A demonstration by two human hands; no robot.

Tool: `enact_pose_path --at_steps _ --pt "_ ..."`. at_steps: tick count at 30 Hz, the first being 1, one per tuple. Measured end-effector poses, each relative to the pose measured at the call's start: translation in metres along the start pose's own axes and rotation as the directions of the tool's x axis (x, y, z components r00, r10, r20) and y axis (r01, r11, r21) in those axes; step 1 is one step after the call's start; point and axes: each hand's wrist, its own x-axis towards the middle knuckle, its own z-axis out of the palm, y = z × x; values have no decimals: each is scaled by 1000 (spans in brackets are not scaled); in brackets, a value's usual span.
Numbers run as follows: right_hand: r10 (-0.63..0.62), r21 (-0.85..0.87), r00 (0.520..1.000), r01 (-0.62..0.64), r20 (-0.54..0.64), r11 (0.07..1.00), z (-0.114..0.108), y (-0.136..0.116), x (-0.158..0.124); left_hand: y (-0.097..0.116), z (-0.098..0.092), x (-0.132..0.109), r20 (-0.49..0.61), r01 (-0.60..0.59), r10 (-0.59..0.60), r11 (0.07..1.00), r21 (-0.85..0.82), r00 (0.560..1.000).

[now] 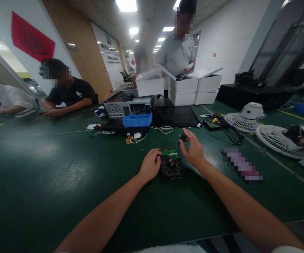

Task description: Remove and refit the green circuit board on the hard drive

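Observation:
A hard drive [172, 166] with a green circuit board at its far end lies on the green table [70, 196] in front of me. My left hand [151, 164] rests against its left edge, fingers bent over the side. Right of the drive and a little above it, my right hand [193, 150] holds a small dark object [183, 136] between thumb and fingers. It looks like a short tool handle, but its lower end cannot be made out.
Beyond the drive are a blue tray [137, 120], an open computer case [114, 110], a dark panel [177, 117] and white boxes [183, 92]. Fan parts [244, 117] and cables lie right. A person [178, 52] stands behind the boxes; others sit left.

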Motion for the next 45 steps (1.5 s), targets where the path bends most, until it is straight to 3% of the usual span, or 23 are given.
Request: enact_pose_path --at_steps 4,10,18,28,36,45 --pt "6 -29 999 -7 -31 1000 1 3 -1 0 1 0 4 15 -15 1000 4 1000" --pt "-2 -86 1000 4 24 996 -5 -3 1 1 -2 0 20 32 -32 999 14 999" --pt "28 -1 1000 -28 -10 1000 0 0 -1 0 -1 0 10 17 -18 1000 16 1000" --pt "4 -58 999 -1 41 998 -4 -3 1 1 0 0 -2 -1 1 1000 8 1000" --pt "63 -10 998 -63 -1 998 2 1 -2 2 -2 0 15 23 -23 1000 17 1000" --pt "13 -46 998 -10 57 999 -4 -3 1 1 -1 0 13 24 -24 1000 13 1000"
